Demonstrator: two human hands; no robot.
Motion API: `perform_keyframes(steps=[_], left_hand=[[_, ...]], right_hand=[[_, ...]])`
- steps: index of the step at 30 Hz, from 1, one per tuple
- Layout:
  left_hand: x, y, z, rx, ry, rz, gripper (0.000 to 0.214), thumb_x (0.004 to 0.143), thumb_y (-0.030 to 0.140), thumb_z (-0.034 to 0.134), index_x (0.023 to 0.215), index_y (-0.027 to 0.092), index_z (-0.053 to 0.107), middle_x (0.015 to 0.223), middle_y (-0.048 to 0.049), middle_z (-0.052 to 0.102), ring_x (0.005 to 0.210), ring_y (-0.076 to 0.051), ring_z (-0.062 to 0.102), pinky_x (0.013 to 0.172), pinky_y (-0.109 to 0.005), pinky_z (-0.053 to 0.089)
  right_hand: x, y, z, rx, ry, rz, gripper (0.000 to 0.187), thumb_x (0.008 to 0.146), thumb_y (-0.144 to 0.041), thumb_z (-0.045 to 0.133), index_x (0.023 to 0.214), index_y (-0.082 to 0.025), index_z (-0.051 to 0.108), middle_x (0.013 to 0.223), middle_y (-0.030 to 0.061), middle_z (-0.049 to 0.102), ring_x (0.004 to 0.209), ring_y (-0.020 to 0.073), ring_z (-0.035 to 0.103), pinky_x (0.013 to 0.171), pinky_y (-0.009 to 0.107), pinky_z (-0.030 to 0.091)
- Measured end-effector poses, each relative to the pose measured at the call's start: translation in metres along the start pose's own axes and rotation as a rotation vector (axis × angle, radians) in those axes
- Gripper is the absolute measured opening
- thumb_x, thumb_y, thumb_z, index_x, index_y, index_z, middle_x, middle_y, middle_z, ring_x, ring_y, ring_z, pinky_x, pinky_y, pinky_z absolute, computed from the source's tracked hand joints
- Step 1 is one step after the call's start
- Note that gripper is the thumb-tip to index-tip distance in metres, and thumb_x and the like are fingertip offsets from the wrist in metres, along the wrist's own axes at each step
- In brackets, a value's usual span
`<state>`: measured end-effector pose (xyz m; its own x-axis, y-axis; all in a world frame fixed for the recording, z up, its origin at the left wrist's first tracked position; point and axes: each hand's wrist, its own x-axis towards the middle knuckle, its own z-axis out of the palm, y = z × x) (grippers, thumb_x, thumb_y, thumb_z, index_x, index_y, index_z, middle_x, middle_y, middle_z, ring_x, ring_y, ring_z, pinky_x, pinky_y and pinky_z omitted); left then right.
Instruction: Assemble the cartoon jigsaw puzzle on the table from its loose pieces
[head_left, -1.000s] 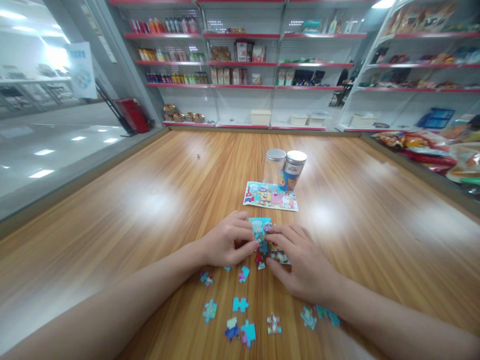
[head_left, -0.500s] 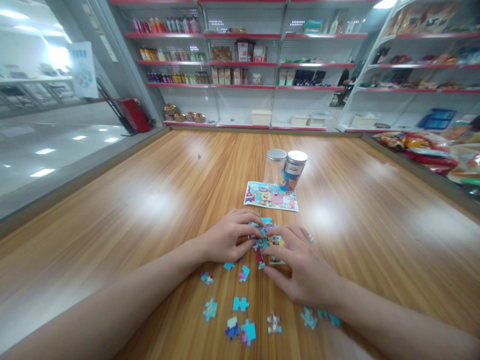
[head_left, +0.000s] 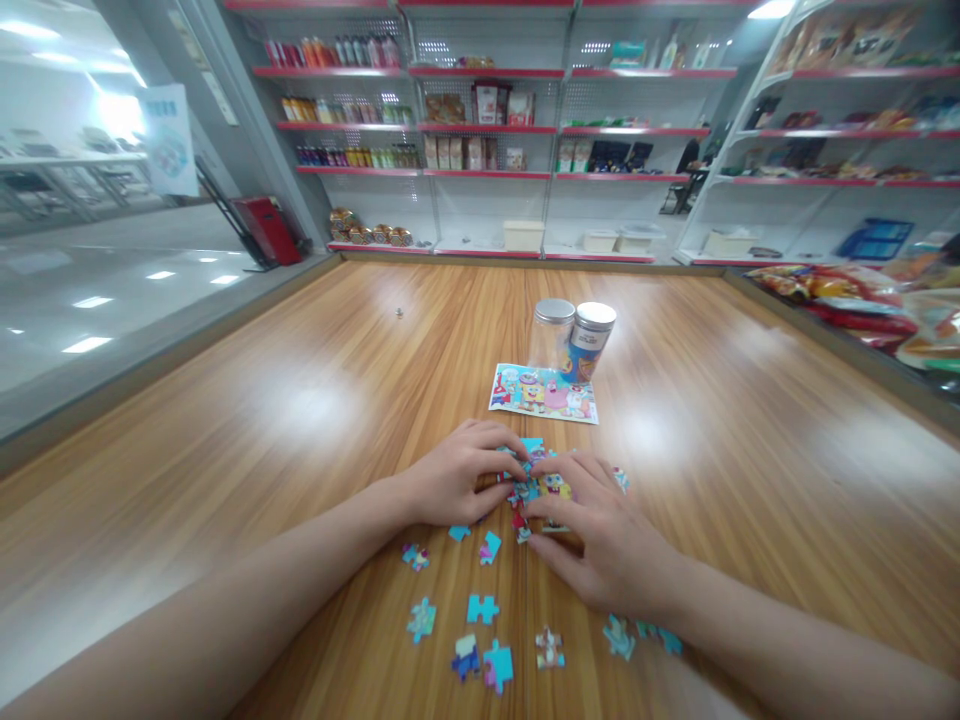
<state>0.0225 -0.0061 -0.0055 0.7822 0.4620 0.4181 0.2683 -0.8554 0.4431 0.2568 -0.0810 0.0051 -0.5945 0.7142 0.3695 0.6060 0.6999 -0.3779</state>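
Observation:
On the wooden table (head_left: pixel 300 400) my left hand (head_left: pixel 454 480) and my right hand (head_left: pixel 600 535) meet over a small cluster of joined jigsaw pieces (head_left: pixel 536 483). The fingertips of both hands press on the cluster from either side, the fingers curled. Several loose blue and pink pieces (head_left: pixel 480 610) lie scattered on the table in front of my hands. A printed cartoon picture sheet (head_left: pixel 544 393) lies flat just beyond the cluster.
Two jars with metal lids (head_left: pixel 574 340) stand behind the picture sheet. Snack bags (head_left: pixel 862 300) are piled at the table's right edge. Shop shelves with red rails (head_left: pixel 487 130) line the back wall. A red case (head_left: pixel 262 230) leans on the floor at left.
The joined block has broken apart into a looser cluster under my fingers. My hands have closed in slightly over it; the loose pieces have stayed put.

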Motion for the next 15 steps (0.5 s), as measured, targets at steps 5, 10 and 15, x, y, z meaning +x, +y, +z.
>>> perform_keyframes(steps=[5,10,15], left_hand=[[-0.0003,0.0008,-0.0005,-0.004,-0.005,-0.004,0.022,0.087,0.015,0.063,0.107,0.020,0.072,0.117,-0.0086,0.068,0.112,-0.024,0.061,0.102,-0.044,0.046],[-0.0004,0.0010,-0.0006,-0.004,-0.012,-0.006,0.022,0.088,0.015,0.062,0.107,0.020,0.072,0.116,-0.0088,0.068,0.112,-0.024,0.061,0.102,-0.044,0.046],[-0.0001,0.0016,-0.0014,-0.006,-0.016,-0.003,0.023,0.087,0.014,0.063,0.107,0.020,0.071,0.117,-0.0085,0.067,0.113,-0.024,0.060,0.103,-0.044,0.045]], right_hand=[[-0.0001,-0.0008,-0.0003,0.031,-0.011,0.006,0.010,0.089,-0.022,0.067,0.098,-0.022,0.069,0.123,0.0103,0.061,0.115,0.0296,0.053,0.096,0.049,0.043],[0.0002,-0.0001,0.0014,0.084,-0.025,0.038,0.012,0.084,-0.019,0.070,0.095,-0.022,0.066,0.123,0.0099,0.061,0.118,0.0292,0.053,0.099,0.049,0.043],[-0.0005,0.0010,0.0025,0.104,-0.019,0.050,0.013,0.082,-0.017,0.070,0.092,-0.022,0.066,0.124,0.0094,0.060,0.121,0.0297,0.051,0.101,0.050,0.042]])
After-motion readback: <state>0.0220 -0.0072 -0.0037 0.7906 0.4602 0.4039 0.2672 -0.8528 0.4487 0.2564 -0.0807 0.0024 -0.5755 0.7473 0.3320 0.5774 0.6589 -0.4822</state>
